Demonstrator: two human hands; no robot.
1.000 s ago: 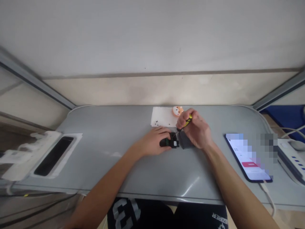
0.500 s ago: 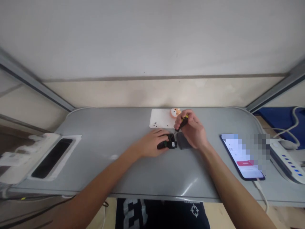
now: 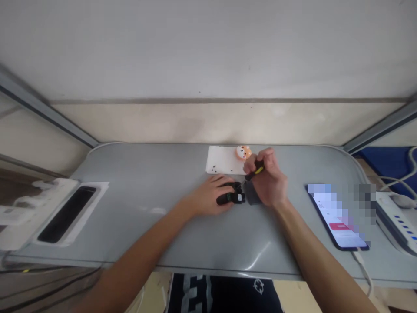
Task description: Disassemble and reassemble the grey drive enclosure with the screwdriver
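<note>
My left hand [image 3: 213, 195] is closed around a small black device [image 3: 230, 196] on the grey table, pressing it down from the left. The device is rounded at its left end, with a green mark, and blocky at its right end, with a white label. In my right hand [image 3: 269, 178] is a screwdriver [image 3: 254, 171] with a black and yellow handle. It tilts down to the left, and its thin shaft reaches the top right of the device; whether the tip sits in a screw is too small to tell. A dark grey flat piece [image 3: 252, 194] lies under my right hand.
Several tiny dark bits, perhaps screws, rest on a white paper [image 3: 224, 157] behind my hands, beside an orange-and-white animal-face case [image 3: 243, 152]. A plugged-in phone [image 3: 339, 221] and a power strip [image 3: 394, 221] stand right. Another black phone-like slab [image 3: 67, 214] lies left, near plugs.
The view has shifted slightly. My right hand still grips the screwdriver, its handle leaning somewhat more to the right. My left hand keeps its hold on the black device.
</note>
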